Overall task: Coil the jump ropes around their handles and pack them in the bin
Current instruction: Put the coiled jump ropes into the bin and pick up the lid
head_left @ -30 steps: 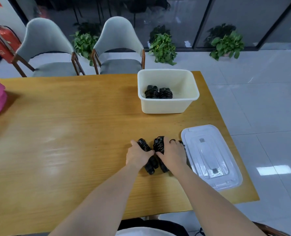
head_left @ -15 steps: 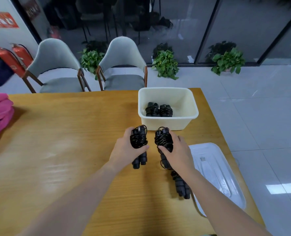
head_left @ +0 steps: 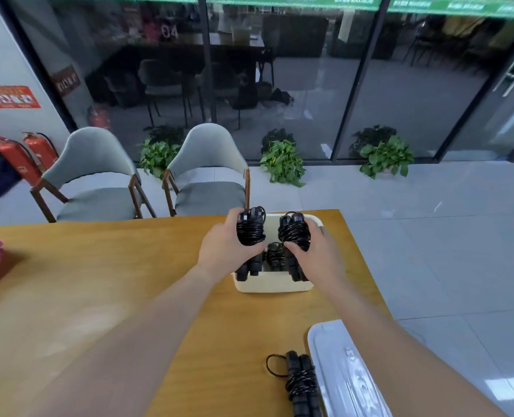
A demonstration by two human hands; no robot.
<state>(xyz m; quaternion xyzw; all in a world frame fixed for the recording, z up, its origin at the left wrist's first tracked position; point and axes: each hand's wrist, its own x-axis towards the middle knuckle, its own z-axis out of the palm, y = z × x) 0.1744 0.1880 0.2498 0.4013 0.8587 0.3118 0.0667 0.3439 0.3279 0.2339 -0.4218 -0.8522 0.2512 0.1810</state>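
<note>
packing two coiled ropes, one more waiting on the table

holding a bundle in each fist, the person has both hands over the bin (head_left: 272, 285), a cream plastic tub at the centre of the frame near the far edge of the table (head_left: 105, 284). going left to right: the left hand (head_left: 224, 251) is curled round the left jump rope (head_left: 249, 233), its thumb across the black cord; the right hand (head_left: 315, 254) grips the right jump rope (head_left: 294, 231) the same way. both bundles are above the bin's opening, not yet let go. between the hands, lower inside the bin, sits at least one packed rope (head_left: 275, 255); how many are in there cannot be told.

as a judgement, the task is well along: these two look ready to be set down, and what is left is the spare rope (head_left: 300, 383) lying on the table at lower centre-right, just beside the clear lid (head_left: 349, 377). its cord is wound round the handles with one loop sticking out loose to the left.

each rope shows as a pair of black handles side by side, thin glossy black cord wrapped tight round the upper half.
</note>
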